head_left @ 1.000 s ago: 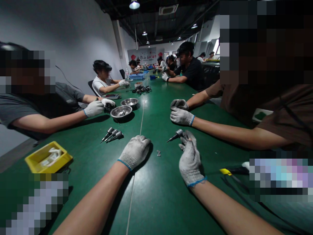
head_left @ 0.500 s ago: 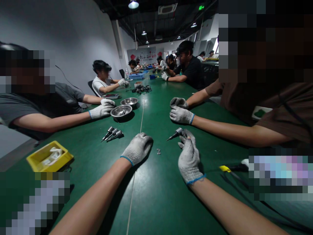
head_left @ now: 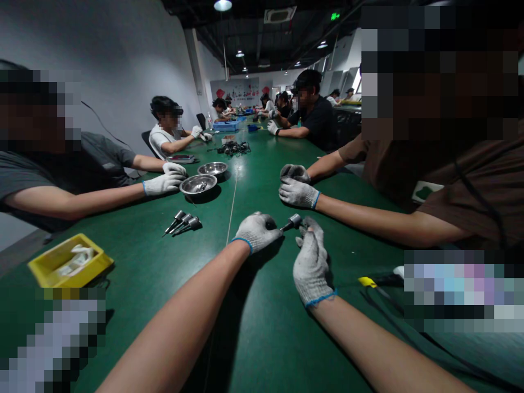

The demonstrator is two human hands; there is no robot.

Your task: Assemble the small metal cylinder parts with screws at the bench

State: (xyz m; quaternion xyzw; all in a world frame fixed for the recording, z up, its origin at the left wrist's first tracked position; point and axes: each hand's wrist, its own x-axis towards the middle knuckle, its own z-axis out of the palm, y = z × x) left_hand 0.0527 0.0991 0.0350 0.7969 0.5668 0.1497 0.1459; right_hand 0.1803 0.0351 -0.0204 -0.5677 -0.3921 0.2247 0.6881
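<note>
Both my hands wear grey knit gloves over a long green table [head_left: 262, 327]. My right hand [head_left: 310, 262] pinches the wide end of a small pointed metal part [head_left: 290, 223] held just above the table. My left hand [head_left: 257, 231] is curled closed and has come up to the part's thin tip; what its fingers pinch is hidden. Three similar metal parts [head_left: 182, 223] lie side by side to the left of my hands.
Two steel bowls [head_left: 198, 185] stand further back. A yellow bin [head_left: 65, 261] sits at the near left. A yellow-handled tool [head_left: 374, 283] lies at right. A co-worker's gloved hands [head_left: 297, 191] rest just beyond mine, another's hands [head_left: 164, 183] by the bowls.
My left hand moved right from the table's middle seam to the tip of the metal part. The small washers seen between my hands are now covered. My right hand barely shifted.
</note>
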